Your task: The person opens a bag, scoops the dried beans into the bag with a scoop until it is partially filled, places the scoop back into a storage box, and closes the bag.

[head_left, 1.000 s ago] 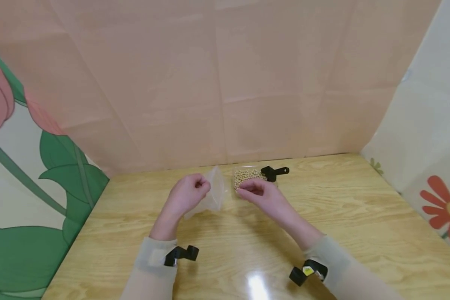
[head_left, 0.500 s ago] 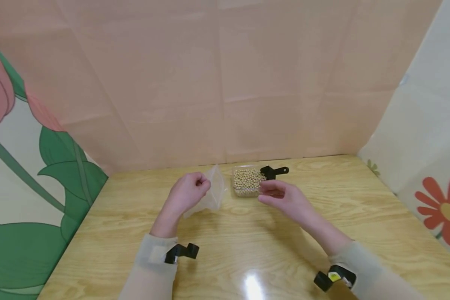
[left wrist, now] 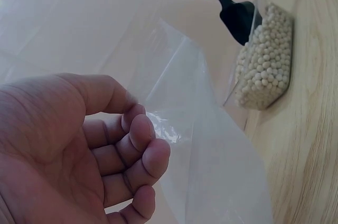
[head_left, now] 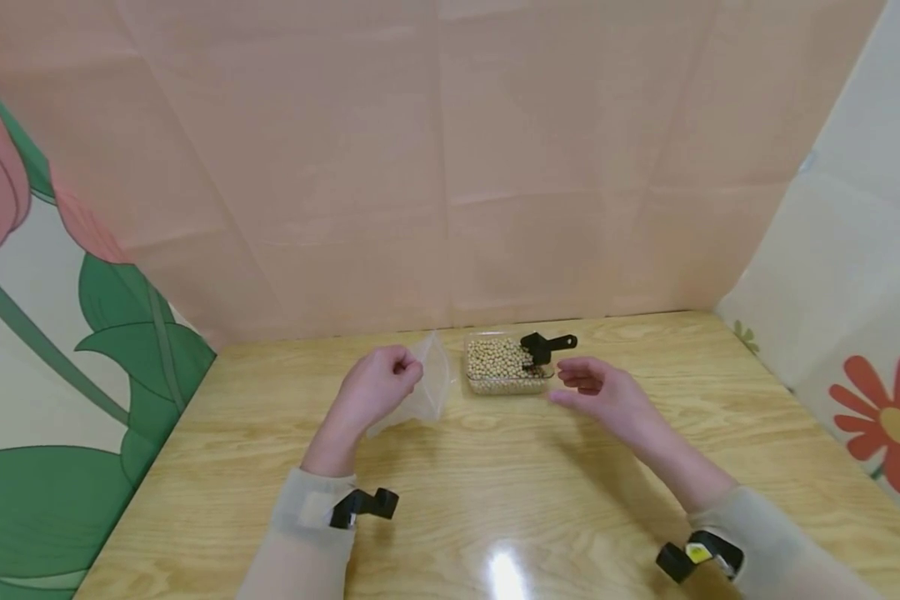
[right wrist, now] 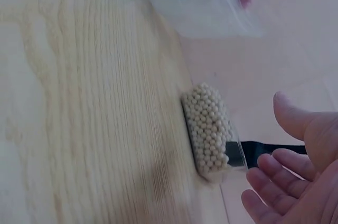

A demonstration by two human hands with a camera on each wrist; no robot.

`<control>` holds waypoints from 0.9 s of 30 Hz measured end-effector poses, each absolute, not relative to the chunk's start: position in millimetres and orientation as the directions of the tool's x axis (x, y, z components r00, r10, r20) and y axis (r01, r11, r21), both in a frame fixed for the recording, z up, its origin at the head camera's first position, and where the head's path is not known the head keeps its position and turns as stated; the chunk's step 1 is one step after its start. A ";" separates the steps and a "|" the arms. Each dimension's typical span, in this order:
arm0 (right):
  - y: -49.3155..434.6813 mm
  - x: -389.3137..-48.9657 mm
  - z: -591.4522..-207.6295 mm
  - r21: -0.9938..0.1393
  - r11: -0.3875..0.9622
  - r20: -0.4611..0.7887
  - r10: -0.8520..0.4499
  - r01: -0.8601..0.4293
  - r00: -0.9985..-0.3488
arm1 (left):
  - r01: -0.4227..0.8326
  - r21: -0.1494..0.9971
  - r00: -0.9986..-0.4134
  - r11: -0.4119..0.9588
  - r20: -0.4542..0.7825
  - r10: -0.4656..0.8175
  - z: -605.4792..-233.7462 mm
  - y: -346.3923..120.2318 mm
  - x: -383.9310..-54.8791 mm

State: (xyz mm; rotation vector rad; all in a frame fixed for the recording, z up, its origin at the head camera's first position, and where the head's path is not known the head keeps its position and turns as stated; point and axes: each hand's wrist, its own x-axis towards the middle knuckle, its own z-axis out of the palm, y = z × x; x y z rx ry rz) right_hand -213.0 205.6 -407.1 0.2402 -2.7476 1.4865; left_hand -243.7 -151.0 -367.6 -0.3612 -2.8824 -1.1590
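Black scoop [head_left: 543, 345] sits at the right end of the clear container [head_left: 508, 387], its blade down among the pale pellets [head_left: 493, 358] and its handle sticking out over the rim; its long axis runs roughly sideways, handle to the right, and that's the line to watch, because the right hand [head_left: 603, 396] is plainly the nearer one; from that hand the scoop lies to the left and a little farther from the person, the handle just beyond the fingers; the right hand holds nothing, thumb well apart from loosely bent fingers, just beside the container's right end, with a slim gap showing in the head view; over on the container's left, the left hand [head_left: 375, 379] pinches the edge of a translucent bag [head_left: 429, 387] between thumb and forefinger; under it all, the wood-grain tabletop [head_left: 450, 500]; behind, a pink backdrop [head_left: 435, 167].
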 end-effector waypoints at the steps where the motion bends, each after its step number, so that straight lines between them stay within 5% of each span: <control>1: 207.3 -214.1 -407.2 -0.829 0.544 0.076 -0.126 -0.132 -0.989 | 0.219 0.680 -0.973 0.700 0.098 0.209 -367.9 -151.1 -243.7; 27: 225.0 -263.2 -389.2 -0.779 0.571 0.185 -0.182 -0.257 -0.966 | 0.204 0.695 -0.976 0.689 0.089 0.198 -367.8 -150.4 -242.9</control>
